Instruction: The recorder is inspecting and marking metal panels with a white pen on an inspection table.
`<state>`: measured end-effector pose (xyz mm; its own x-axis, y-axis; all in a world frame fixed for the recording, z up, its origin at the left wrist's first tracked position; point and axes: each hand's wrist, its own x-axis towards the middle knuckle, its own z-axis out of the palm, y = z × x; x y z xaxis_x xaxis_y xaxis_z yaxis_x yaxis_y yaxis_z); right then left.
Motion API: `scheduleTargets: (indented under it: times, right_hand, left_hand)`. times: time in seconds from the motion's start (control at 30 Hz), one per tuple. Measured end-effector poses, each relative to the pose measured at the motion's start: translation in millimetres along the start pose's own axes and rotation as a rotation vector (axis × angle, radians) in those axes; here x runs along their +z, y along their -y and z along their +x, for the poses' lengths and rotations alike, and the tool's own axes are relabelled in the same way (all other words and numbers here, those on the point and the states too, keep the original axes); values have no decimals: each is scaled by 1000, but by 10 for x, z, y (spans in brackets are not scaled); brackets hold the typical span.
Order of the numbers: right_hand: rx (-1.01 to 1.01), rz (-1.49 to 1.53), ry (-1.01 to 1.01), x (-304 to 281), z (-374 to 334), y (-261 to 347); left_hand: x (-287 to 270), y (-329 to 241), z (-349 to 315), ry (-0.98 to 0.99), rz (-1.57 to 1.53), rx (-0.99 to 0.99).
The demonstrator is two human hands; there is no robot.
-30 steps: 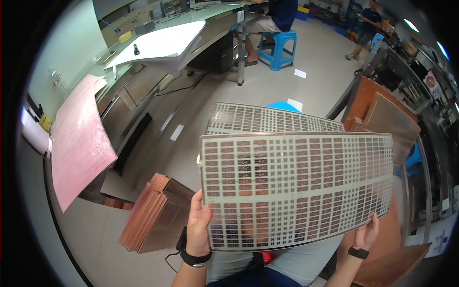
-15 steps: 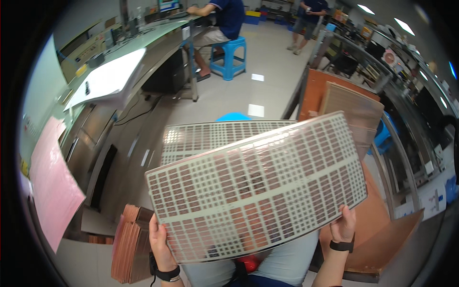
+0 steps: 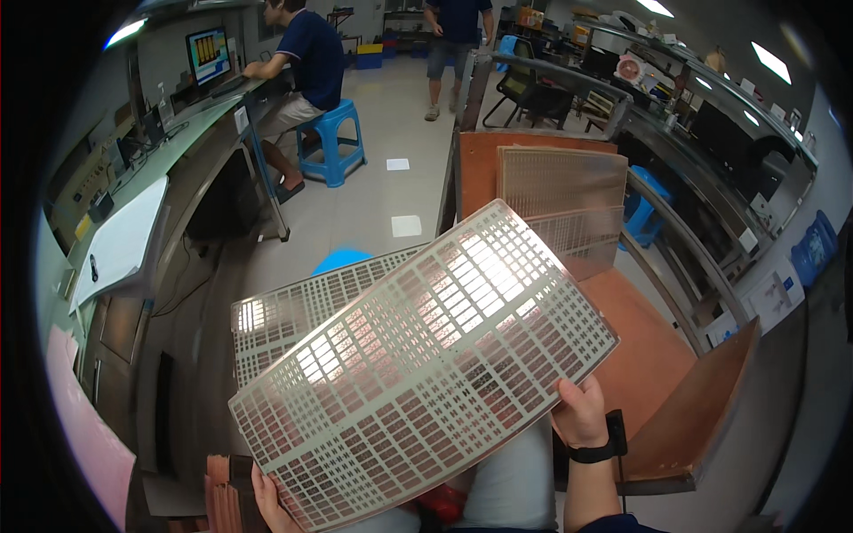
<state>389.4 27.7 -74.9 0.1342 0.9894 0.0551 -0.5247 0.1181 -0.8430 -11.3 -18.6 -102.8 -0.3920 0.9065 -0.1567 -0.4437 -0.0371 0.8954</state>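
Our right hand [image 3: 582, 413] pinches the lower edge of a gridded panel [image 3: 426, 351] near its right corner | our left hand [image 3: 269, 500] pinches its left edge | we hold it tilted over our lap [image 3: 515, 480] | another panel [image 3: 275, 311] behind | stacked boards [image 3: 564, 182] beyond, rightward

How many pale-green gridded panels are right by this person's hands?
2 visible: the front panel, held by the left hand and right hand, and the rear panel, partly covered behind it. Others may be hidden.

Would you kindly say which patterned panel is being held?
The front panel, its edges held by the left hand and right hand; neither holds the rear panel or brownish panels farther right.
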Motion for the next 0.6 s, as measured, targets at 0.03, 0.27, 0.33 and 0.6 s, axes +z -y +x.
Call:
scheduleTargets:
  times: [0.03, 0.27, 0.33, 0.6]
  right_hand:
    - [-7, 6, 3, 61, -15, -32]
    - [120, 276, 279, 929, -363, -817]
    - [220, 145, -4, 850, -406, -744]
    - [-425, 121, -350, -126, 299, 259]
  left_hand:
    - [51, -14, -28, 8, -43, -12]
    - [770, 98, -251, 325, -415, -48]
    - [1160, 113, -377, 279, -332, -53]
    - [988, 187, -164, 565, -19, -269]
